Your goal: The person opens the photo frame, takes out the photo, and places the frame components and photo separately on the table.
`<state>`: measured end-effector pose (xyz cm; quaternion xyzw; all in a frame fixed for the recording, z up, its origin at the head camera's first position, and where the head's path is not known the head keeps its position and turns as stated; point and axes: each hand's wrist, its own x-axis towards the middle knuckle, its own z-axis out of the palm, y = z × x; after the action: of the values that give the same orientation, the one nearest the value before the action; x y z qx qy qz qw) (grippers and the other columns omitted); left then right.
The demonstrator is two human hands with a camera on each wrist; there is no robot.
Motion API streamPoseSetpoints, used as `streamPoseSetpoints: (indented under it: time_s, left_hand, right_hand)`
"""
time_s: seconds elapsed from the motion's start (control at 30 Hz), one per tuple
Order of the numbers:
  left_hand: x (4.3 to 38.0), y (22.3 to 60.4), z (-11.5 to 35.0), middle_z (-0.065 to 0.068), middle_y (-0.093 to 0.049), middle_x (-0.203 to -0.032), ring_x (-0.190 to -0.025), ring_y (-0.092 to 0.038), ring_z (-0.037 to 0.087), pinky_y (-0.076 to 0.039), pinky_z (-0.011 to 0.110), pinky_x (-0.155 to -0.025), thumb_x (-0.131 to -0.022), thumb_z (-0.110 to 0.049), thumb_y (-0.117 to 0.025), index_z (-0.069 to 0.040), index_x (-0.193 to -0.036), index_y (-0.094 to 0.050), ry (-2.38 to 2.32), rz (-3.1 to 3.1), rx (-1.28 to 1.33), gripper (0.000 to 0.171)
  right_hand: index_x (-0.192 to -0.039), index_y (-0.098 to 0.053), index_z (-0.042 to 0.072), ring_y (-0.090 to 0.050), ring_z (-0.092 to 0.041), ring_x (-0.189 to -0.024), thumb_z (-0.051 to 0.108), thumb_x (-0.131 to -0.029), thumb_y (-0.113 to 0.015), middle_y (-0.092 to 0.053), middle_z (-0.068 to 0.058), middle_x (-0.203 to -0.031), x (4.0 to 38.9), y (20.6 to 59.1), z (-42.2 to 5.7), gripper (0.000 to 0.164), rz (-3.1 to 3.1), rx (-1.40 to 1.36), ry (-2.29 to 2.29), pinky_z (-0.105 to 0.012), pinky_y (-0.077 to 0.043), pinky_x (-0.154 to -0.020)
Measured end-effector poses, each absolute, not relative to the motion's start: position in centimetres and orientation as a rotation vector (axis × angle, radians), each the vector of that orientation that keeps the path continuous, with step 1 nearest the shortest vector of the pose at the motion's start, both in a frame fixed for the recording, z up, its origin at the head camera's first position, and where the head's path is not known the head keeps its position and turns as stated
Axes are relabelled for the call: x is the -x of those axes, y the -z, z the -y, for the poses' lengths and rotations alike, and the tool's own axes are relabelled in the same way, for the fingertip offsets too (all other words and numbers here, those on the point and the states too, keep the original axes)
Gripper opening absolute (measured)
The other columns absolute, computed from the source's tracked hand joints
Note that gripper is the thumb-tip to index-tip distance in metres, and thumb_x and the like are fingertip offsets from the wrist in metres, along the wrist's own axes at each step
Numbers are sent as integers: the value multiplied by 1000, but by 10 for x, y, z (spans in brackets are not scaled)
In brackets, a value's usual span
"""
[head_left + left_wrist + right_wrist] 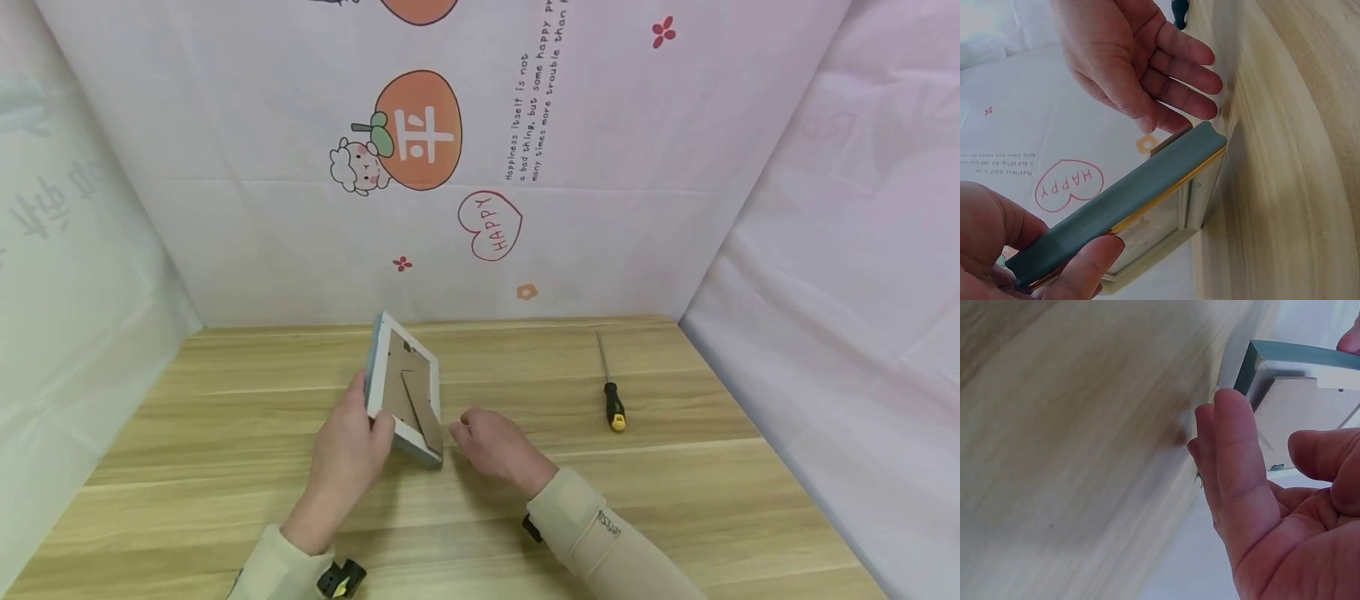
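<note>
A picture frame [397,392] with blue-green sides, a white back border and a brown backing board stands tilted over the wooden table, its back turned toward my right side. My left hand [348,446] grips its near left edge, thumb on one face and fingers on the other. Hinged on the backing is a brown support leg [425,421], swung slightly out at its lower end. Just right of that leg is my right hand [498,446], holding nothing. In the right wrist view its fingers [1235,450] extend loosely, thumb apart, with fingertips close to the frame's corner.
A screwdriver [614,407] with a black and yellow handle lies on the wooden table [525,367] to the right, its shaft pointing away. Behind the table hangs a printed white cloth [300,250], with more white cloth at both sides.
</note>
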<state>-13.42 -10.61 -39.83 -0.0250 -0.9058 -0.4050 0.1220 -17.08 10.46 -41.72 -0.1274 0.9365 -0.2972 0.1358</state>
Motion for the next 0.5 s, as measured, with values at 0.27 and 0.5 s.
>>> streamPoseSetpoints:
  time_s: [0.27,0.5]
  left_hand:
    - [137,401,109,29,-62,-139,-109,-70,34,-61,51,-86,-101,-17,-49,1,-157,-36,1317,2638,39,60]
    - [137,403,108,30,-63,-134,-89,-76,24,-64,37,-72,-103,-15,-47,-1,-158,-33,1624,2578,14,59]
  right_hand:
    - [-122,-64,-6,-63,-19,-69,21,-110,-42,-65,-7,-82,173,418,-105,37,-2637,313,944,-37,-53,-71]
    - [-101,-66,1,-68,-22,-74,15,-108,-43,-68,-10,-86,176,421,-105,28,-2554,270,1087,-33,-57,-65]
